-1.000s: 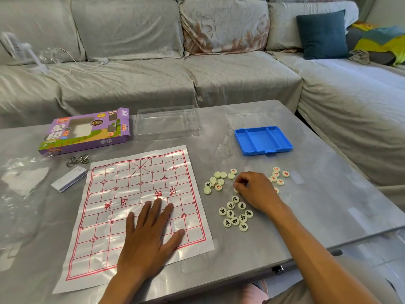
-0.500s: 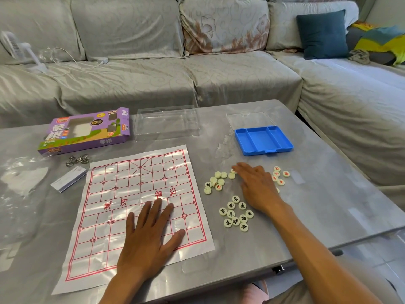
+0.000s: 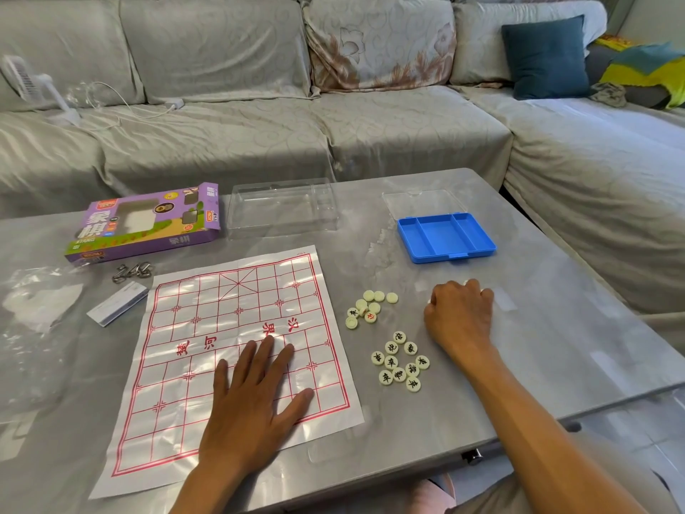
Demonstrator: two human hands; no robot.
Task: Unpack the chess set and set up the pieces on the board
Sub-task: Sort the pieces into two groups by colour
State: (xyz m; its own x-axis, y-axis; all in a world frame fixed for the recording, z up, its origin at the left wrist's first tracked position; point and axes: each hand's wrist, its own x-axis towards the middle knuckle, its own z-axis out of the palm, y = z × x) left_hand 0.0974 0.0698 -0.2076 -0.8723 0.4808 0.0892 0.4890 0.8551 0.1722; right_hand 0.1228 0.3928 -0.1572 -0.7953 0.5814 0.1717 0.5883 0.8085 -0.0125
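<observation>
Left hand [image 3: 255, 398] lies flat, fingers spread, pinning the paper board [image 3: 237, 358]. Right hand [image 3: 459, 320], fingers curled, covers loose pieces [image 3: 400, 359] on the table right of the board; whether it grips any is unclear. It is the nearer hand.

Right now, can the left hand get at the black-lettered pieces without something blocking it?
Probably yes. The left hand lies flat on the paper board, and only bare table separates it from the black-lettered pieces; the right hand sits beyond them.
</observation>
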